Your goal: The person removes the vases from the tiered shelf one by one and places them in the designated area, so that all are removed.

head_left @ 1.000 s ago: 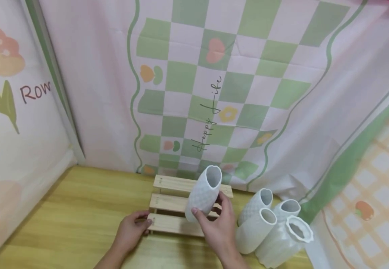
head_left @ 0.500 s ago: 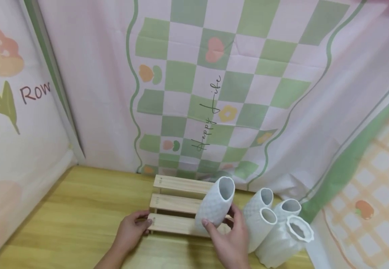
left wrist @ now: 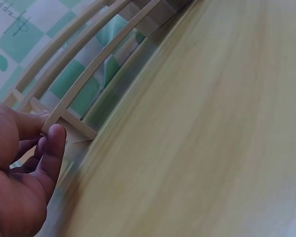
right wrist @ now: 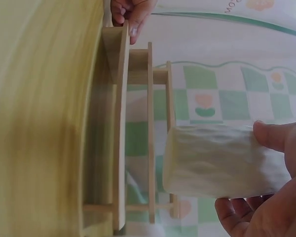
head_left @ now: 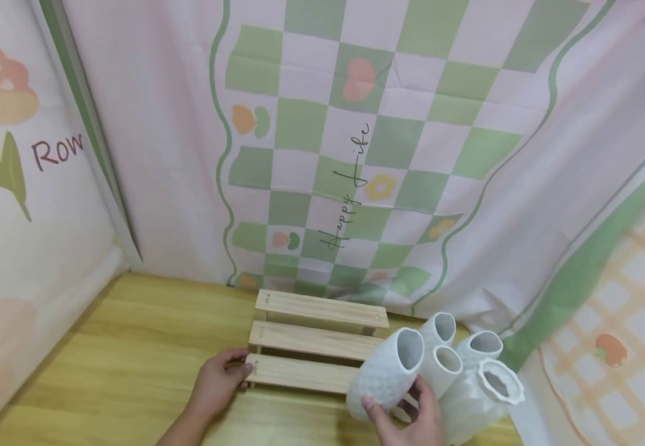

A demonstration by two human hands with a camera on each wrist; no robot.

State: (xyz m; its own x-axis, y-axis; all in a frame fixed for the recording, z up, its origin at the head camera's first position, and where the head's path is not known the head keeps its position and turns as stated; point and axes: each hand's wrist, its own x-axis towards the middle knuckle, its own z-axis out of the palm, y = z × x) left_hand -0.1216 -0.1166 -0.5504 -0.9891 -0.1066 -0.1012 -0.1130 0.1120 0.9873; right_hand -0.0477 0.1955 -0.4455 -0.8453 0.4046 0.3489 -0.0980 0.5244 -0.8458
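Note:
A white textured vase tilts in my right hand, which grips it round its lower side in front of the wooden rack's right end. The right wrist view shows the same vase between thumb and fingers, apart from the table. My left hand pinches the left end of the lowest slat of a three-step wooden rack. In the left wrist view, thumb and a finger of the left hand hold that slat's corner. The held vase hides the rack's lower right end in the head view.
Several white vases stand close together at the right, beside my right hand. The rack stands on a wood-grain table. Behind it hangs a green-and-white checked curtain, with printed cloth at both sides.
My right hand has carried the white vase rightward and toward me, from over the rack toward the standing vases. My left hand has stayed on the rack's left end.

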